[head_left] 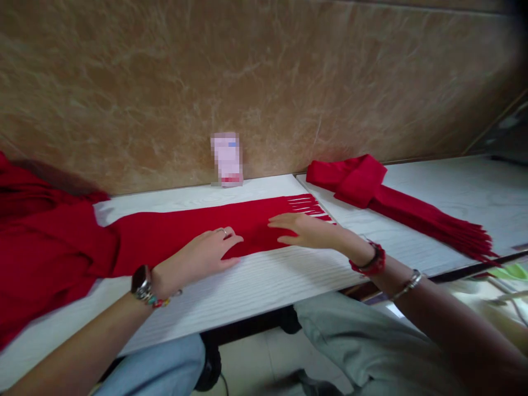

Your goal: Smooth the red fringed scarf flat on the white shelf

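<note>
A red scarf (165, 231) lies flat across the white table, its fringed end pointing right and its left part running into a heap of red fabric (49, 236). My left hand (210, 250) rests on the scarf near its front edge, fingers stretched out and holding nothing. Close to the fringe, my right hand (307, 230) is over the scarf with its fingers spread and nothing in them. Whether the right fingertips press on the cloth I cannot tell. Farther right lies a second red scarf (367, 184), folded over at its back end, with its fringe toward the front edge.
A brown marbled panel (264, 93) stands along the back of the white table (256, 280). A pale, blurred upright object (227, 159) leans against it. A seam crosses the tabletop between the two scarves. Green cloth and cables (511, 280) are at the lower right.
</note>
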`<state>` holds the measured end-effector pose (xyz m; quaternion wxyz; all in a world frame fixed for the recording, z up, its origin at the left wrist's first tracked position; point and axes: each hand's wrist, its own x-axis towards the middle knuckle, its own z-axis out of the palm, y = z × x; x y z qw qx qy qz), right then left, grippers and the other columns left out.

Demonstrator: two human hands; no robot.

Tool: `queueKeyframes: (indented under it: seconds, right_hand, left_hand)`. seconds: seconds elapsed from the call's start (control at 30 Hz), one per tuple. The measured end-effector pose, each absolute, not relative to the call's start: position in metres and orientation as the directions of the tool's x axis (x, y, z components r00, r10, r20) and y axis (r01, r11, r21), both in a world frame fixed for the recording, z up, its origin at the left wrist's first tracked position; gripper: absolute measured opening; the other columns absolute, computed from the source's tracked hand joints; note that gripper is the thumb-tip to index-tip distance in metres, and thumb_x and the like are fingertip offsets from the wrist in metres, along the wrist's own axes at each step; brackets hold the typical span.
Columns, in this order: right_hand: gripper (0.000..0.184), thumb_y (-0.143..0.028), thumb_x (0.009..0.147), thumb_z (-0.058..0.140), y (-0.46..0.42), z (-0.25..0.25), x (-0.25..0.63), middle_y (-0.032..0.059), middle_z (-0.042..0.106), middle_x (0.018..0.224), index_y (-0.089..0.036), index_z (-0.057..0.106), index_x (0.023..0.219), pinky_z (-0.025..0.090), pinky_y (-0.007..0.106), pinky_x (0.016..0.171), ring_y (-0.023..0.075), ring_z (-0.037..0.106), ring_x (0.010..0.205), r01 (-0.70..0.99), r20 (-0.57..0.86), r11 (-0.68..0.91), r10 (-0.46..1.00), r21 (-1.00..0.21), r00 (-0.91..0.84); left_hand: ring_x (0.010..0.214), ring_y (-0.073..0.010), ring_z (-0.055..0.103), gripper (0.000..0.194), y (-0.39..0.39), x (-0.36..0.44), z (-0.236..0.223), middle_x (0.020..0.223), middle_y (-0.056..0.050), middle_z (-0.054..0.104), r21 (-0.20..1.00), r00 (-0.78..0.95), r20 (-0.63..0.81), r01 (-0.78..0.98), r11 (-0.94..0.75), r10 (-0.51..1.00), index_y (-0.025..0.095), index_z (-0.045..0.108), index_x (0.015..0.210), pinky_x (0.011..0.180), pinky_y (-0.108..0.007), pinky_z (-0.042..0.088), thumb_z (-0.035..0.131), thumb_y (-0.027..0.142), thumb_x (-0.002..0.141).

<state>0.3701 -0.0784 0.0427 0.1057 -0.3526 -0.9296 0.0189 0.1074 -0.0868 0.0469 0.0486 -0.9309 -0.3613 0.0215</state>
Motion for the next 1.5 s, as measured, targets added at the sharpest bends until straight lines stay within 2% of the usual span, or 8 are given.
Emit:
queueKeyframes:
  seconds: [0.1,0.3,0.53,0.67,0.83,1.07,1.17,1.5]
  right_hand:
    - [0.035,-0.02,0.084,0.05,-0.099,0.033,0.362,0.0107,0.06,0.117,-0.015,0.055,0.118,0.047,0.034,0.09,0.0205,0.055,0.107,0.615,0.244,0.786,0.611,-0.07,-0.753]
    - [0.026,-0.014,0.083,0.049,-0.106,0.027,0.358,0.0101,0.067,0.098,-0.013,0.06,0.107,0.052,0.032,0.075,0.0193,0.062,0.087,0.595,0.365,0.803,0.544,0.036,-0.756]
    - [0.02,-0.019,0.083,0.052,-0.109,0.026,0.349,0.0117,0.068,0.092,-0.011,0.063,0.099,0.051,0.033,0.072,0.0201,0.062,0.079,0.621,0.432,0.779,0.532,0.088,-0.728]
    - [0.024,-0.01,0.086,0.042,-0.107,0.026,0.351,0.0117,0.068,0.088,-0.01,0.063,0.097,0.051,0.031,0.068,0.0188,0.062,0.075,0.592,0.422,0.795,0.495,0.132,-0.76]
    - [0.028,-0.005,0.086,0.038,-0.102,0.023,0.358,0.0124,0.067,0.091,-0.007,0.062,0.1,0.051,0.03,0.07,0.0188,0.062,0.079,0.611,0.451,0.786,0.512,0.098,-0.731]
    - [0.02,-0.016,0.086,0.046,-0.101,0.022,0.356,0.0104,0.067,0.084,-0.01,0.065,0.091,0.049,0.031,0.067,0.0194,0.06,0.075,0.632,0.455,0.76,0.513,0.154,-0.728]
    - [0.021,-0.013,0.086,0.044,-0.103,0.022,0.354,0.0096,0.066,0.081,-0.01,0.065,0.089,0.048,0.03,0.066,0.0185,0.059,0.072,0.634,0.449,0.748,0.506,0.197,-0.736]
    - [0.024,-0.01,0.088,0.042,-0.102,0.021,0.357,0.0096,0.065,0.079,-0.01,0.066,0.086,0.045,0.028,0.063,0.0173,0.057,0.071,0.601,0.413,0.78,0.496,0.173,-0.763]
  left_hand:
    - [0.097,-0.0188,0.055,0.036,-0.097,0.1,0.046,0.113,-0.007,0.055,-0.126,0.758,-0.032,0.644,-0.755,0.652,0.022,0.048,0.122,0.077,-0.027,0.046,0.045,0.026,0.086]
    - [0.095,-0.0154,0.055,0.054,-0.096,0.091,0.039,0.116,-0.004,0.054,-0.185,0.794,0.01,0.599,-0.779,0.608,0.029,0.035,0.133,0.073,-0.024,0.046,0.039,0.006,0.083]
    - [0.083,-0.0178,0.058,0.032,-0.101,0.1,0.032,0.095,-0.007,0.062,-0.293,0.806,0.178,0.591,-0.752,0.564,0.018,0.055,0.114,0.069,-0.028,0.048,0.042,0.01,0.085]
    - [0.088,-0.017,0.058,0.04,-0.102,0.104,0.032,0.099,-0.006,0.062,-0.29,0.797,0.214,0.604,-0.742,0.565,0.019,0.052,0.118,0.073,-0.027,0.048,0.04,0.003,0.083]
    - [0.093,-0.0154,0.056,0.047,-0.102,0.104,0.029,0.106,-0.004,0.058,-0.196,0.733,0.205,0.68,-0.707,0.648,0.021,0.047,0.123,0.08,-0.027,0.046,0.039,0.001,0.081]
    - [0.085,-0.0164,0.057,0.026,-0.103,0.113,0.023,0.094,-0.004,0.061,-0.206,0.728,0.271,0.682,-0.701,0.629,0.018,0.058,0.105,0.074,-0.028,0.046,0.045,0.008,0.085]
    - [0.08,-0.0154,0.057,0.019,-0.103,0.114,0.022,0.09,-0.003,0.062,-0.207,0.733,0.307,0.674,-0.709,0.607,0.017,0.059,0.099,0.068,-0.026,0.046,0.049,0.01,0.084]
    - [0.074,-0.014,0.056,0.014,-0.103,0.116,0.023,0.081,-0.001,0.06,-0.212,0.734,0.311,0.673,-0.709,0.604,0.017,0.06,0.086,0.063,-0.025,0.043,0.049,0.008,0.084]
